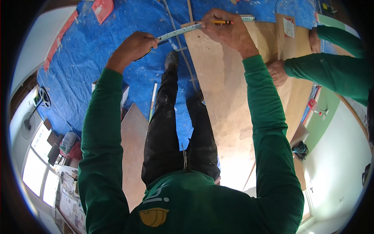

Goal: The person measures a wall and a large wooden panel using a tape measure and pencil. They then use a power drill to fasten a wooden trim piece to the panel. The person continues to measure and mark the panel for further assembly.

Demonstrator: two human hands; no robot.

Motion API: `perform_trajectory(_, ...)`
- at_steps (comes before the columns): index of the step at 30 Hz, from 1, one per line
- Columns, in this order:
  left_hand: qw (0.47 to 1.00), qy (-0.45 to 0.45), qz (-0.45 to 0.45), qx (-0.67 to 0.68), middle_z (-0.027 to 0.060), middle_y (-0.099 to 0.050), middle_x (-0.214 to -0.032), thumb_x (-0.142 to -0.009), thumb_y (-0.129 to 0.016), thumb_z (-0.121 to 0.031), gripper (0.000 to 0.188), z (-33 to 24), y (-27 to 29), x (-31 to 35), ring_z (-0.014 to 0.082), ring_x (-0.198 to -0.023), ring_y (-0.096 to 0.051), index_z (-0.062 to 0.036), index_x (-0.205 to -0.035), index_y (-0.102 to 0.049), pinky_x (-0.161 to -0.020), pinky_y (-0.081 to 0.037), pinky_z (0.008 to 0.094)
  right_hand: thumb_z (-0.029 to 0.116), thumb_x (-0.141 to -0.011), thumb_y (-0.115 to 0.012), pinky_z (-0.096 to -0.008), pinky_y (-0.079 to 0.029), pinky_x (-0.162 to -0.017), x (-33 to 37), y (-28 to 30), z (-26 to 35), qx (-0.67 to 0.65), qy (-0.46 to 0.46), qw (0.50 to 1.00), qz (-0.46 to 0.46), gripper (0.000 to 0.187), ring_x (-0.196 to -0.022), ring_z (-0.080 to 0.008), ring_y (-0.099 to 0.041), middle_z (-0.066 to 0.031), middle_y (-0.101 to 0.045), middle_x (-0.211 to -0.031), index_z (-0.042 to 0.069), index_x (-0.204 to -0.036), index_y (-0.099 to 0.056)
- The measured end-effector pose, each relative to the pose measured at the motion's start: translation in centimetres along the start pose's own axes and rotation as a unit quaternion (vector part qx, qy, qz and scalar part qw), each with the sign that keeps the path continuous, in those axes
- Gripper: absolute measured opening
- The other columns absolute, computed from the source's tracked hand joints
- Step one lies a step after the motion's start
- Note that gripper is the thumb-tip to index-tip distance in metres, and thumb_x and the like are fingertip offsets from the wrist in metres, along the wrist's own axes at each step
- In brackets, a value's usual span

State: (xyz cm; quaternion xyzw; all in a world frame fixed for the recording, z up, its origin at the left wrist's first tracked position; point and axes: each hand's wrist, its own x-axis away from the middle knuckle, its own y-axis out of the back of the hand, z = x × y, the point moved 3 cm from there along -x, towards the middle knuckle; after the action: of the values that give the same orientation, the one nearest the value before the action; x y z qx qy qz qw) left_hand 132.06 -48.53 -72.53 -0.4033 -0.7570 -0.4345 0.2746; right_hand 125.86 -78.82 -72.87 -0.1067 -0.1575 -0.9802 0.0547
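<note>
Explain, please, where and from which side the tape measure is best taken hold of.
The tape measure is probably best gripped around its dark-and-yellow case, from the person's left, as the left hand does. The case, mostly hidden, sits at that end and looks thicker; the blade is a thin strip stretched toward the right hand, likely a poorer hold.

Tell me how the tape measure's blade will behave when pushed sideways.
The tape blade would probably flex, as it looks like a thin strip. It is likely light, being so narrow. It may droop or swing if one end is released, since only the left hand and right hand seem to support the stretch between them.
</note>
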Motion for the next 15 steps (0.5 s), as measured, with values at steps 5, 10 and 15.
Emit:
perform_trajectory(5, 0.994, -0.102, -0.026, -0.014, 0.0065, -0.067, -0.083, -0.103, -0.063, -0.022, 0.026, 0.1, -0.1, 0.2, 0.0164, -0.066, -0.059, -0.0031, -0.097, -0.079, -0.059, -0.047, 0.0350, 0.013, -0.093, -0.081, -0.0222, -0.055, -0.079, 0.1, 0.0, 0.6, 0.009, -0.006, 1.000, -0.004, 0.012, -0.083, -0.0066, -0.063, 0.0025, -0.068, -0.085, 0.007, -0.094, -0.071)
perform_trajectory(10, 0.999, -0.045, -0.008, -0.011, 0.0073, -0.066, -0.083, -0.104, -0.062, -0.022, 0.026, -0.2, 0.1, 0.2, 0.0171, -0.067, -0.059, -0.0037, -0.097, -0.079, -0.059, -0.048, 0.0356, 0.013, -0.092, -0.082, -0.0216, -0.055, -0.077, 0.1, -0.1, 0.4, -0.046, -0.032, 0.998, 0.009, 0.011, -0.082, -0.0066, -0.063, 0.0022, -0.068, -0.084, 0.007, -0.093, -0.072)
perform_trajectory(15, 0.999, -0.031, -0.014, -0.008, 0.0080, -0.066, -0.083, -0.103, -0.063, -0.022, 0.026, -0.9, 0.3, 0.6, 0.0181, -0.067, -0.061, -0.0030, -0.098, -0.079, -0.060, -0.048, 0.0351, 0.014, -0.093, -0.081, -0.0208, -0.054, -0.075, 0.1, -0.1, 0.3, -0.041, -0.031, 0.999, 0.016, 0.012, -0.082, -0.0061, -0.063, 0.0027, -0.067, -0.083, 0.007, -0.093, -0.072)
